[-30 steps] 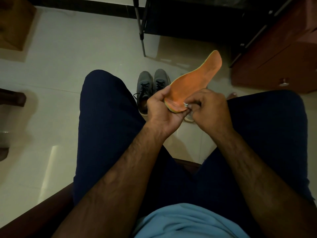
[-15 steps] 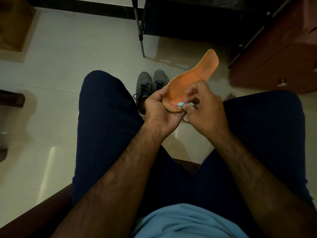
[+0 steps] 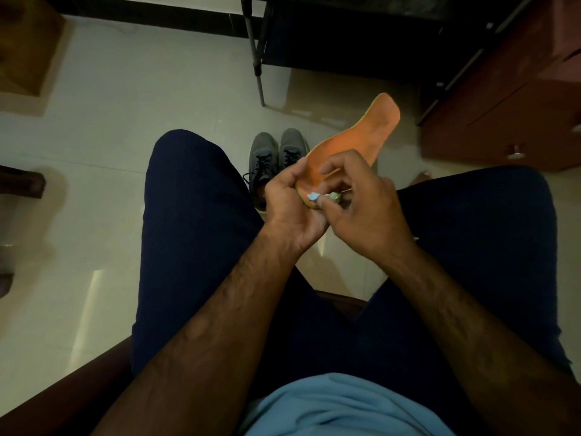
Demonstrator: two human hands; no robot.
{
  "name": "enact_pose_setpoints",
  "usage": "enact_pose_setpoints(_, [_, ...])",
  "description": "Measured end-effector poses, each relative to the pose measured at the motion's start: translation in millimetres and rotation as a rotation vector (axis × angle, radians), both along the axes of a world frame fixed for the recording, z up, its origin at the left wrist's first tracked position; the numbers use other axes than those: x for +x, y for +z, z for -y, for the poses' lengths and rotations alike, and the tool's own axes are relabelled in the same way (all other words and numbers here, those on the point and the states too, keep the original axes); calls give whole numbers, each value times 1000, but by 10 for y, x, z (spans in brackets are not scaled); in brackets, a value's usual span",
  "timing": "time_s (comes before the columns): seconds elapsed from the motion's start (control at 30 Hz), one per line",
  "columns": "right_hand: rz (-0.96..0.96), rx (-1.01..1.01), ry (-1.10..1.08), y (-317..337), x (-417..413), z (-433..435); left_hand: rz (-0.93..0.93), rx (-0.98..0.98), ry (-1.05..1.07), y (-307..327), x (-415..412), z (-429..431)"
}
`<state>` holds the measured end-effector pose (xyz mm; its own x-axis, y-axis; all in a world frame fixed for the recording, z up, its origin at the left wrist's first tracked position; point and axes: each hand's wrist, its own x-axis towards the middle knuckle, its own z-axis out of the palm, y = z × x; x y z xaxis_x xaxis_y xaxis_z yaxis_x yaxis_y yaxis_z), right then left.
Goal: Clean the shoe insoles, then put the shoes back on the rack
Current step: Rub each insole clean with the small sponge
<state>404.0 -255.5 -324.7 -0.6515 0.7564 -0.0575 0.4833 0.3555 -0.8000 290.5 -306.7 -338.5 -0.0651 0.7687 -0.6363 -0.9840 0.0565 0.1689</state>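
While the left grip (image 3: 292, 212) clasps the insole (image 3: 361, 136), the right grip (image 3: 364, 209) pinches a wipe (image 3: 312, 195), newly bared at its heel: cleaning continues.

Head-worn — faces steeply down, near the lap (image 3: 195, 215), floor (image 3: 125, 105) beyond.

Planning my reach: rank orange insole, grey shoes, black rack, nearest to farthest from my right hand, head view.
1. orange insole: touching right hand.
2. grey shoes: floor, ahead-left.
3. black rack: beyond the shoes, top.
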Motion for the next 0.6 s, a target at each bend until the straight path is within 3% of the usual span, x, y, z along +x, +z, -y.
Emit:
enact_pose_setpoints(0.13, [48,9,-100,-86,47,-149,22,6,16,-25,22,-7])
enact_pose_setpoints(0.3, [7,-16,17,-46,48,-57,0,4,8,-14,15,6])
enact_pose_setpoints(0.47, [30,-49,-98,-98,51,-157,15,2,31,-58,38,0])
enact_pose_setpoints(0.6, [-13,-27,0,-48,-8,-48,2,3,46,-28,16,10])
